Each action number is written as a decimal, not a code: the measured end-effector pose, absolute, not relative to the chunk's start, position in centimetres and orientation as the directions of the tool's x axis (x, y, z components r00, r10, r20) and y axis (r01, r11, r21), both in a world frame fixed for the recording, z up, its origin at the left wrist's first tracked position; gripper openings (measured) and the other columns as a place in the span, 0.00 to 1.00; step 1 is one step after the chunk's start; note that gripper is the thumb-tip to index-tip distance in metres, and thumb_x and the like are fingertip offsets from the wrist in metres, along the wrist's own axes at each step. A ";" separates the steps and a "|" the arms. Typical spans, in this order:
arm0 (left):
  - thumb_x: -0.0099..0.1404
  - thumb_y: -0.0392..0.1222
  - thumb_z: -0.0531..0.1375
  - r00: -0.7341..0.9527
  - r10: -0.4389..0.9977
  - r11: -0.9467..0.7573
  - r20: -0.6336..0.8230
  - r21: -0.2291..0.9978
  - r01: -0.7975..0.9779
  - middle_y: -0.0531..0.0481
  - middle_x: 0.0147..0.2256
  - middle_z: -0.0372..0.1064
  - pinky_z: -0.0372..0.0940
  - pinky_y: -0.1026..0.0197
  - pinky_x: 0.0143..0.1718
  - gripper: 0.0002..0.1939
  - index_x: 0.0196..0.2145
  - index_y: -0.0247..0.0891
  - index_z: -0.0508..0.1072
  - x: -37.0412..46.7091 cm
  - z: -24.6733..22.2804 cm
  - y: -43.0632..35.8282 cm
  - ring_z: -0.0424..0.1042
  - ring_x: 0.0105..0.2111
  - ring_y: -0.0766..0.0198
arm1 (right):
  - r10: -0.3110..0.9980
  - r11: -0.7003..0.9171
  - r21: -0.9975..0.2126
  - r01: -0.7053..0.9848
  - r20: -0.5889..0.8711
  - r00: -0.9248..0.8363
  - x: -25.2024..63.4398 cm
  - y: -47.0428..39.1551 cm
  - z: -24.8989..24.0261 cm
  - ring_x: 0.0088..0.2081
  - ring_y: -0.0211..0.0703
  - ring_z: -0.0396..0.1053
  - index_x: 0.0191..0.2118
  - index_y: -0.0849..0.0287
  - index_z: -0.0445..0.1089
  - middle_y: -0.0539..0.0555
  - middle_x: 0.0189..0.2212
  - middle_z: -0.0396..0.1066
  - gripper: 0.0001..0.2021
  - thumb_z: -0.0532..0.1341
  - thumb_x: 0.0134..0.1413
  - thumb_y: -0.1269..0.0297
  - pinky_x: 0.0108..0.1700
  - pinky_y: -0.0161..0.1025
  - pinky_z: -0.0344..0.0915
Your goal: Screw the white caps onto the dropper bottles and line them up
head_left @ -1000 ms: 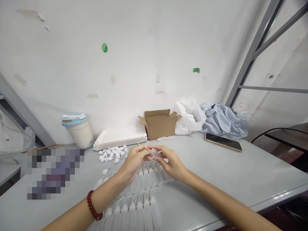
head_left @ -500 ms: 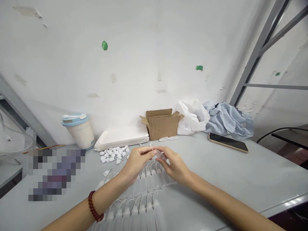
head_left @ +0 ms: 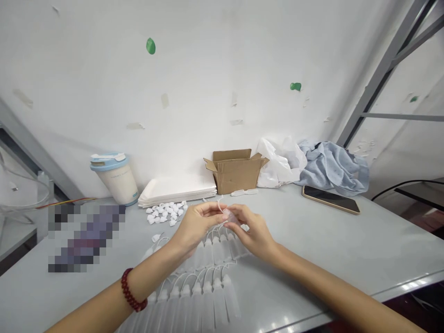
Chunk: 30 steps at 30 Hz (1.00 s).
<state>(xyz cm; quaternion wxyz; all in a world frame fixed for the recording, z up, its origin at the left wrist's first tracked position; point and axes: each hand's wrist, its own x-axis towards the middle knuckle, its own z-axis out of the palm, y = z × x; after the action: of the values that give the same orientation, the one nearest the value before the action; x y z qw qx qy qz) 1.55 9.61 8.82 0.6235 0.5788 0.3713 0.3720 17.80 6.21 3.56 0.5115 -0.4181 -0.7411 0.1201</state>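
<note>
My left hand and my right hand meet above the grey table, fingertips pinched together on one small clear plastic dropper bottle with a thin tethered cap strap. Under the hands lie rows of several identical small translucent bottles with looped cap straps, stretching toward me. A red bead bracelet sits on my left wrist. A pile of small white caps lies just left of the hands.
Along the wall stand a lidded paper cup, a stack of white trays, an open cardboard box, a white plastic bag and blue cloth. A phone lies at right. A blurred patch covers the table's left.
The view has tilted so everything sits a little lower and rightward shifted. Both hands stay pinched together on the small bottle, with the fingers working slightly at its cap strap.
</note>
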 end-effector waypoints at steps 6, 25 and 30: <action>0.51 0.38 0.67 0.478 0.877 0.072 -0.048 0.997 -0.032 0.50 0.35 0.74 0.63 0.62 0.43 0.09 0.33 0.38 0.78 1.4 8.8 10.0 0.70 0.39 0.63 | 0.756 0.607 -0.654 0.452 0.650 -0.075 17.7 5.7 3.4 0.31 0.39 0.73 0.49 0.55 0.60 0.54 0.37 0.73 0.14 0.59 0.59 0.63 0.32 0.36 0.71; 0.63 0.32 0.56 0.711 0.315 -0.916 0.629 0.007 0.400 0.36 0.46 0.65 0.67 0.49 0.43 0.16 0.49 0.29 0.64 1.4 7.3 8.4 0.66 0.47 0.49 | 0.968 0.240 -0.970 -0.036 0.237 0.081 17.8 6.0 4.8 0.28 0.42 0.76 0.32 0.57 0.61 0.46 0.24 0.71 0.15 0.69 0.42 0.62 0.27 0.35 0.71; 0.62 0.32 0.56 0.694 0.287 -0.929 0.660 0.016 0.369 0.35 0.48 0.65 0.64 0.47 0.49 0.19 0.51 0.30 0.63 1.9 7.2 8.4 0.64 0.51 0.48 | 0.971 0.233 -0.969 -0.078 0.229 0.062 17.8 5.9 5.0 0.26 0.43 0.76 0.31 0.57 0.60 0.46 0.24 0.71 0.17 0.70 0.41 0.61 0.25 0.34 0.69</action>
<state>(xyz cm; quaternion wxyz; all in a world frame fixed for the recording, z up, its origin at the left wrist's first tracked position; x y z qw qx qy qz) 1.86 8.38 7.19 -0.0591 0.9185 0.1787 0.3477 17.78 5.92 5.03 0.5887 -0.4296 -0.5198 0.4458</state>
